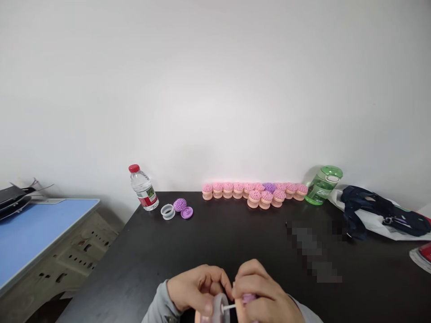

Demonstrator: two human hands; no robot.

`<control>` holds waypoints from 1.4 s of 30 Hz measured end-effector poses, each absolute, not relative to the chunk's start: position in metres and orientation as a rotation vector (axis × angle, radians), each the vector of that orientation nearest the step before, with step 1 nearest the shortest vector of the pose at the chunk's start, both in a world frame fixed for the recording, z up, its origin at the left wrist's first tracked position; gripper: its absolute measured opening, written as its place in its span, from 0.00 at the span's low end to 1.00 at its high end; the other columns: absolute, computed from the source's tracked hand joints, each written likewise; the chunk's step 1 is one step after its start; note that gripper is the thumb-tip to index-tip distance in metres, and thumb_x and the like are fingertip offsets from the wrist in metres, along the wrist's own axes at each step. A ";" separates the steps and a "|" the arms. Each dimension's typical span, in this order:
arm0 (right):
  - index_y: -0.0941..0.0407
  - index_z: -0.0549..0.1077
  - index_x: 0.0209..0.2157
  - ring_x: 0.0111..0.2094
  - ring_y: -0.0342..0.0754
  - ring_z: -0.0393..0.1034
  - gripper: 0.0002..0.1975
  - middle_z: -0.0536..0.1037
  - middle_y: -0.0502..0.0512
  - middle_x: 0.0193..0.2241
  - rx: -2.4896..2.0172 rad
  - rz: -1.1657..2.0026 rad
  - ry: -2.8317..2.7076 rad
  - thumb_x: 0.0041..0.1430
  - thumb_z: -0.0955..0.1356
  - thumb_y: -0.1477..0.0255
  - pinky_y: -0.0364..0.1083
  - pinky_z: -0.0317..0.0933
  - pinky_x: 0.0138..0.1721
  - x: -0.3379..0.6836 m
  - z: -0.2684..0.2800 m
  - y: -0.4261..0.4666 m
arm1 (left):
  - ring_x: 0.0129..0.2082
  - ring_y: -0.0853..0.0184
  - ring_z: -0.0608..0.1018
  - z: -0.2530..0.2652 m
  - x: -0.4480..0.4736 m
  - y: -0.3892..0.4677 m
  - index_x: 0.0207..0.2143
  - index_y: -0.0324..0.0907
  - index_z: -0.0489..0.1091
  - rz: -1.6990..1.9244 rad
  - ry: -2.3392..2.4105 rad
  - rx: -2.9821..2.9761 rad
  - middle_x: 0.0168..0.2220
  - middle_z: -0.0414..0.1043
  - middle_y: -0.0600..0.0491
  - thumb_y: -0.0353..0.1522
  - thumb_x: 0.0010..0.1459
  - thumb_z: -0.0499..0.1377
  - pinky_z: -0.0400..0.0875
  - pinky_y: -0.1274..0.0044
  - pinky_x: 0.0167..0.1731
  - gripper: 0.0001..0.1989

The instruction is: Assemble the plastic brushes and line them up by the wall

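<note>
Low at the front of the black table, my left hand is closed around a translucent round piece with some peach colour beside it. My right hand grips a peach round piece with a purple part showing between the fingers. A thin white rod bridges the gap between the two held pieces. The bottom edge of the view cuts off both pieces. Behind my hands, a purple knobbly piece, a flat purple disc and a translucent ring lie close together.
Several pink knobbly-topped pieces on peach bases line the wall, one purple-topped among them. A water bottle stands left; a green bottle and dark strapped fabric sit right. A blue-topped table adjoins at left.
</note>
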State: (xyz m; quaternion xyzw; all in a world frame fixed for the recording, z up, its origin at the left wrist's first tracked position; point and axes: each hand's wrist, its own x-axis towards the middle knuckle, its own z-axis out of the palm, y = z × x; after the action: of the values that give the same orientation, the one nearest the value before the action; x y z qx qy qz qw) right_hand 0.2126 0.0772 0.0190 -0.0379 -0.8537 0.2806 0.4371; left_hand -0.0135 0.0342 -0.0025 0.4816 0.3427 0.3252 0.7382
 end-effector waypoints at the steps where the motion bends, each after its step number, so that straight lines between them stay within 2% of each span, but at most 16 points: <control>1: 0.49 0.69 0.32 0.36 0.49 0.68 0.09 0.76 0.52 0.36 -0.147 0.684 -2.110 0.66 0.63 0.76 0.48 0.68 0.37 0.217 0.022 0.077 | 0.18 0.70 0.69 -0.003 -0.016 0.033 0.38 0.35 0.75 0.712 0.717 1.048 0.22 0.73 0.52 0.54 0.28 0.72 0.62 0.79 0.20 0.39; 3: 0.48 0.70 0.33 0.39 0.52 0.70 0.10 0.76 0.53 0.38 -0.293 0.692 -2.129 0.64 0.63 0.77 0.51 0.68 0.40 0.223 0.027 0.082 | 0.20 0.69 0.71 -0.001 -0.021 0.030 0.41 0.36 0.76 0.791 0.683 1.036 0.25 0.75 0.50 0.52 0.30 0.73 0.63 0.79 0.22 0.38; 5: 0.48 0.69 0.37 0.42 0.55 0.71 0.09 0.75 0.55 0.43 -0.514 0.755 -2.169 0.57 0.67 0.77 0.53 0.68 0.44 0.225 0.025 0.094 | 0.25 0.68 0.74 0.002 -0.024 0.030 0.42 0.40 0.75 0.948 0.673 1.027 0.31 0.76 0.50 0.48 0.34 0.74 0.64 0.79 0.26 0.33; 8: 0.51 0.66 0.39 0.40 0.54 0.72 0.16 0.74 0.54 0.40 -0.950 0.892 -2.154 0.47 0.69 0.78 0.53 0.67 0.44 0.217 0.004 0.114 | 0.34 0.64 0.76 0.006 -0.023 0.032 0.44 0.46 0.72 1.175 0.645 1.023 0.37 0.76 0.51 0.43 0.39 0.74 0.66 0.76 0.33 0.29; 11: 0.53 0.65 0.37 0.38 0.53 0.72 0.15 0.74 0.51 0.35 -1.068 0.886 -2.163 0.46 0.68 0.79 0.52 0.68 0.42 0.205 -0.023 0.129 | 0.44 0.57 0.78 0.006 -0.018 0.035 0.51 0.49 0.70 1.353 0.680 0.991 0.43 0.76 0.48 0.41 0.46 0.71 0.68 0.69 0.43 0.29; 15: 0.54 0.66 0.45 0.51 0.58 0.68 0.24 0.73 0.58 0.47 -1.026 0.820 -2.162 0.45 0.72 0.80 0.56 0.64 0.53 0.200 -0.040 0.133 | 0.53 0.51 0.74 0.000 -0.010 0.039 0.52 0.48 0.70 1.403 0.880 0.980 0.49 0.73 0.46 0.39 0.48 0.71 0.65 0.65 0.52 0.28; 17: 0.55 0.65 0.51 0.57 0.62 0.62 0.29 0.71 0.62 0.52 -0.929 0.717 -2.153 0.46 0.75 0.76 0.60 0.60 0.58 0.201 -0.040 0.129 | 0.52 0.53 0.74 -0.005 -0.004 0.041 0.51 0.48 0.70 1.444 0.938 0.988 0.48 0.71 0.47 0.40 0.47 0.71 0.66 0.66 0.50 0.28; 19: 0.56 0.64 0.54 0.60 0.65 0.59 0.31 0.71 0.64 0.54 -0.773 0.601 -2.148 0.50 0.76 0.69 0.62 0.58 0.59 0.203 -0.036 0.122 | 0.47 0.58 0.75 -0.007 0.002 0.043 0.49 0.48 0.69 1.479 0.974 1.012 0.45 0.70 0.50 0.40 0.47 0.71 0.68 0.69 0.46 0.27; 22: 0.57 0.64 0.57 0.60 0.67 0.59 0.33 0.73 0.65 0.52 -0.620 0.537 -2.160 0.55 0.74 0.59 0.62 0.62 0.56 0.202 -0.028 0.111 | 0.39 0.64 0.75 -0.009 0.011 0.044 0.45 0.46 0.68 1.484 1.003 1.066 0.41 0.69 0.52 0.41 0.45 0.72 0.69 0.74 0.38 0.27; 24: 0.57 0.65 0.57 0.57 0.66 0.63 0.32 0.75 0.64 0.50 -0.595 0.559 -2.165 0.56 0.73 0.57 0.61 0.65 0.54 0.200 -0.023 0.106 | 0.35 0.66 0.73 -0.009 0.017 0.044 0.43 0.46 0.67 1.474 1.009 1.085 0.38 0.69 0.54 0.42 0.41 0.73 0.68 0.75 0.34 0.28; 29: 0.56 0.69 0.50 0.51 0.63 0.68 0.21 0.78 0.61 0.42 -0.611 0.619 -2.134 0.57 0.73 0.64 0.60 0.69 0.49 0.197 -0.016 0.101 | 0.30 0.69 0.70 -0.010 0.027 0.043 0.38 0.43 0.67 1.471 1.134 1.112 0.31 0.68 0.57 0.43 0.39 0.74 0.66 0.77 0.31 0.27; 32: 0.53 0.68 0.50 0.52 0.63 0.68 0.17 0.76 0.60 0.44 -0.563 0.510 -2.113 0.59 0.70 0.74 0.62 0.67 0.51 0.199 -0.018 0.098 | 0.26 0.71 0.68 -0.010 0.030 0.043 0.31 0.42 0.65 1.474 1.237 1.112 0.26 0.64 0.59 0.46 0.51 0.66 0.65 0.78 0.28 0.19; 34: 0.50 0.66 0.52 0.52 0.60 0.68 0.19 0.75 0.59 0.47 -0.520 0.417 -2.097 0.61 0.65 0.81 0.62 0.67 0.51 0.201 -0.019 0.097 | 0.26 0.70 0.70 -0.010 0.030 0.043 0.30 0.42 0.63 1.453 1.297 1.117 0.26 0.63 0.58 0.48 0.60 0.57 0.68 0.76 0.28 0.18; 36: 0.48 0.65 0.52 0.52 0.58 0.69 0.22 0.73 0.59 0.49 -0.526 0.410 -2.067 0.60 0.63 0.84 0.61 0.67 0.50 0.204 -0.017 0.096 | 0.27 0.67 0.73 -0.010 0.026 0.043 0.31 0.43 0.62 1.420 1.365 1.154 0.26 0.65 0.56 0.46 0.64 0.51 0.70 0.74 0.30 0.17; 40: 0.50 0.64 0.47 0.53 0.58 0.67 0.21 0.68 0.61 0.52 -0.789 0.677 -1.960 0.53 0.67 0.81 0.58 0.68 0.51 0.220 -0.014 0.105 | 0.33 0.63 0.73 -0.010 0.012 0.044 0.39 0.43 0.67 1.370 1.589 1.344 0.33 0.69 0.53 0.37 0.57 0.60 0.70 0.69 0.36 0.09; 42: 0.51 0.64 0.47 0.52 0.56 0.68 0.23 0.68 0.60 0.50 -0.926 0.797 -1.881 0.49 0.68 0.80 0.57 0.68 0.51 0.233 -0.019 0.114 | 0.38 0.59 0.74 -0.010 0.006 0.045 0.42 0.44 0.69 1.317 1.696 1.473 0.38 0.70 0.51 0.30 0.51 0.62 0.69 0.65 0.42 0.14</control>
State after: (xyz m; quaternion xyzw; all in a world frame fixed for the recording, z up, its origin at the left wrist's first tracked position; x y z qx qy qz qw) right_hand 0.2331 0.1143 -0.0188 -0.3717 -0.7554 0.3202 0.4342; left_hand 0.0056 0.0446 -0.0095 0.5453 0.6280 0.4876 0.2654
